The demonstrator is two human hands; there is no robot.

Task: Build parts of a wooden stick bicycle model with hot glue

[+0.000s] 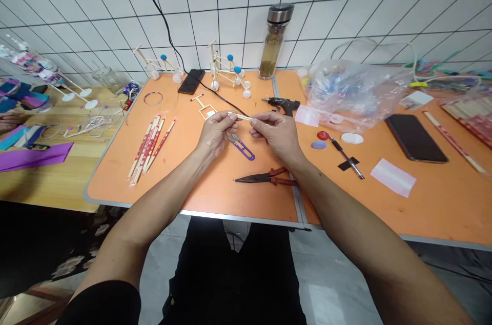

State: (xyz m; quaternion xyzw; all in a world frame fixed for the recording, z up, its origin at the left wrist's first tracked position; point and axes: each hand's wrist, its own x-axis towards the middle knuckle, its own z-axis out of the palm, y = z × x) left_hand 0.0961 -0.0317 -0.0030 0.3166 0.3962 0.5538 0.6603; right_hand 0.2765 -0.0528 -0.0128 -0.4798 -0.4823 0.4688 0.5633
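stick (243, 117) points crosswise, left hand (215, 133) to right hand (275, 133)

Black short sleeve (107, 304) on the left arm (165, 191), plain, matte; hem shows as a clean curved edge, ends above the elbow. Forearm bare below it. Right arm (346, 212) is bare up to the frame edge, its sleeve out of shot. Both hands, left hand (213, 135) and right hand (277, 135), are bare, wrists too. Small dark spot on right forearm near wrist. Black trousers (230, 284), both legs dark and plain, slightly creased outline; tiny yellowish speck low on left leg.
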